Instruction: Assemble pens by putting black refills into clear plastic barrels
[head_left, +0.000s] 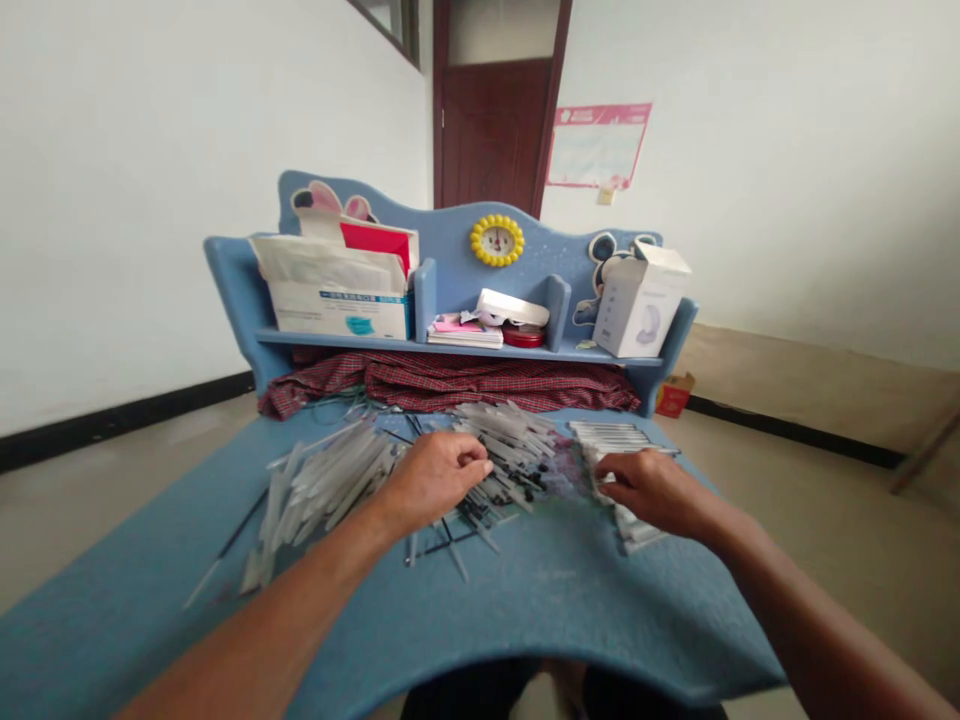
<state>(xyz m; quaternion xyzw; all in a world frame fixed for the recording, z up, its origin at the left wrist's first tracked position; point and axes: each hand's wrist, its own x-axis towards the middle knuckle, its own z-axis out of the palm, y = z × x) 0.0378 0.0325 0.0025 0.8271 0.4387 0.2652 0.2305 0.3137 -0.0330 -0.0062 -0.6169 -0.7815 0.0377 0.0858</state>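
On the blue desk, a loose heap of translucent plastic tubes lies to the left. A second pile of slim translucent sticks with black ends spreads across the middle. My left hand hovers over the middle pile's near side, thumb and fingers pinched together; whatever they hold is too small to make out. At the right, my right hand is closed over a row of whitish slim tubes. Its curled fingers hide whether one is gripped. A dark rod with a pale end lies at far left.
Behind the piles, red checked cloth lies bunched under a blue shelf. On that shelf stand a mask box, papers, a red round tin and a white carton. The desk's curved front edge is near my lap.
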